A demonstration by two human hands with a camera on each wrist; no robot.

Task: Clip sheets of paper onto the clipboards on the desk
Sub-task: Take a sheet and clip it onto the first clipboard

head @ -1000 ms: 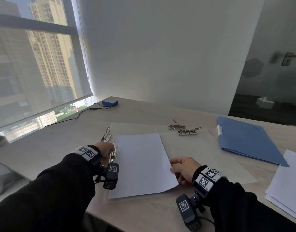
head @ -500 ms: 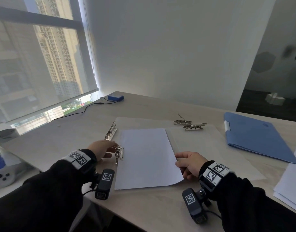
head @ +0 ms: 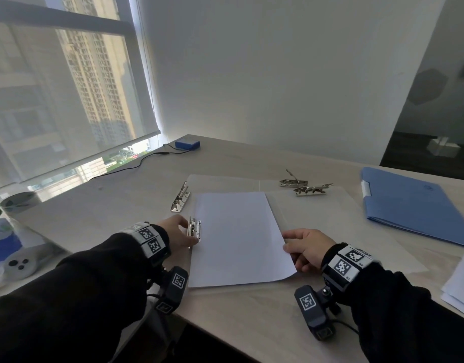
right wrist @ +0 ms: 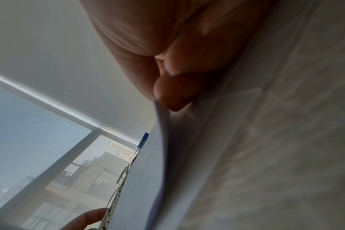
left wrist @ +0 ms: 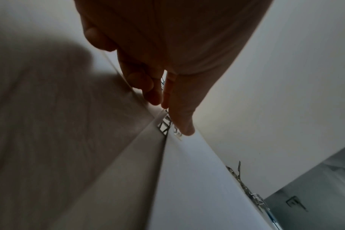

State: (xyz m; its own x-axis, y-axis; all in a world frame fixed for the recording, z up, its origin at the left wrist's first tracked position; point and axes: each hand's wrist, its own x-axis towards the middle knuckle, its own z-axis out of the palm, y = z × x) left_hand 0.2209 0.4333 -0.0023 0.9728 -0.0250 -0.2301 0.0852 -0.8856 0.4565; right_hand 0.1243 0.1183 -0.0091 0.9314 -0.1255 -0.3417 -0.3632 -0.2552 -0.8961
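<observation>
Since the sheet (head: 238, 237) is a single white page lying flat on the near translucent clipboard (head: 338, 231), we treat it as light, floppy and easy to skid or crease. Its left edge sits at the metal clip (head: 194, 231); whether it is actually under the clip's lip we cannot tell from the head view. Its right edge curls up slightly near the front corner.

Our left hand (head: 177, 233) is on the clip, fingers (left wrist: 179, 118) pinching it from the outer side, thumb below. The clip is stiff sprung metal, so that's the part to grip hard, at the lever end, not the paper.

Our right hand (head: 308, 248) has the sheet's right edge; the right wrist view shows a fingertip (right wrist: 173, 93) under the lifted edge, so we judge it a light pinch. Hold it there only loosely: a flat press near the edge steadies the paper better than pulling, which would buckle it.

A second clip (head: 180, 197) lies further back on the left, two more clips (head: 304, 186) sit at the far edge of the boards. Blue folder (head: 414, 205) is off to the right, spare paper stack (head: 461, 286) at the right edge of the desk (head: 252, 318).

Risk: sheet skews as the clip snaps shut.
</observation>
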